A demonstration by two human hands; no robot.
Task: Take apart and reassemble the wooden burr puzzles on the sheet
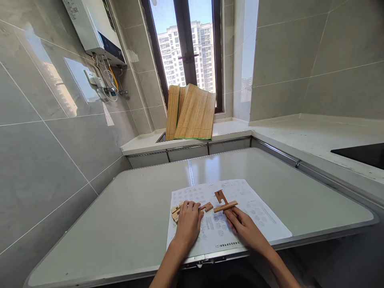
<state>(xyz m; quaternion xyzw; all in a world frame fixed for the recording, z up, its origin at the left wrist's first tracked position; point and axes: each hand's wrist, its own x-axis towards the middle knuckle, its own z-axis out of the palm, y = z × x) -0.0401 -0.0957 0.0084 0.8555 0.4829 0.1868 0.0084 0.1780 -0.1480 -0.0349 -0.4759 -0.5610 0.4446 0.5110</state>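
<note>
Several light wooden pieces (175, 216) lie at the left side of a printed paper sheet (214, 240). My left hand (189, 220) rests over their right part, its fingers curved downward, and what is under the palm is hidden. A brown notched piece (207, 207) sticks out to the right of its fingertips. My right hand (240, 224) pinches a pair of brown wooden pieces above the sheet: a straight bar (225, 206) lying across a notched piece (220, 196) that points away from me.
The sheet lies on a pale folding table (135, 224) near its front edge. Behind the table, a bamboo mat (195, 114) stands on the white counter (279, 132) before the window. A water heater (96, 32) hangs at the upper left.
</note>
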